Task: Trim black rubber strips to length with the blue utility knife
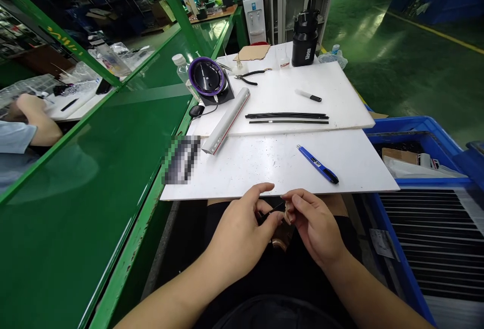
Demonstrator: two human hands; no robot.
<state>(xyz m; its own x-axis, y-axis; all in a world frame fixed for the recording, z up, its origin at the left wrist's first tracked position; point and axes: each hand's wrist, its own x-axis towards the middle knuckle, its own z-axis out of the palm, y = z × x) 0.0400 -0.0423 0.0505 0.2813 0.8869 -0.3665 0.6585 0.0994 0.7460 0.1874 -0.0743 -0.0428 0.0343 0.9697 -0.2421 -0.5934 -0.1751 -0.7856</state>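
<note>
Just in front of the table's near edge, above my lap, my left hand (242, 225) grips a thin black strip (274, 210) between thumb and curled fingers, its index finger stretched out above. Facing it, my right hand (315, 220) is closed in a pinch at the strip's upper end. Its fingertips hide that end. On the table ahead lies a blue utility knife (316, 163), apart from both hands. Farther back, several black strips (287, 116) lie side by side on the white foam board (348, 92).
A long pale bar (227, 120) lies slanted at the left, near a purple-rimmed fan (207, 76). Pliers (251, 75), a black-capped marker (308, 95) and a black flask (304, 39) are farther back. A blue crate (427, 125) stands right. Beyond the green rail, another person's arm (40, 120) shows.
</note>
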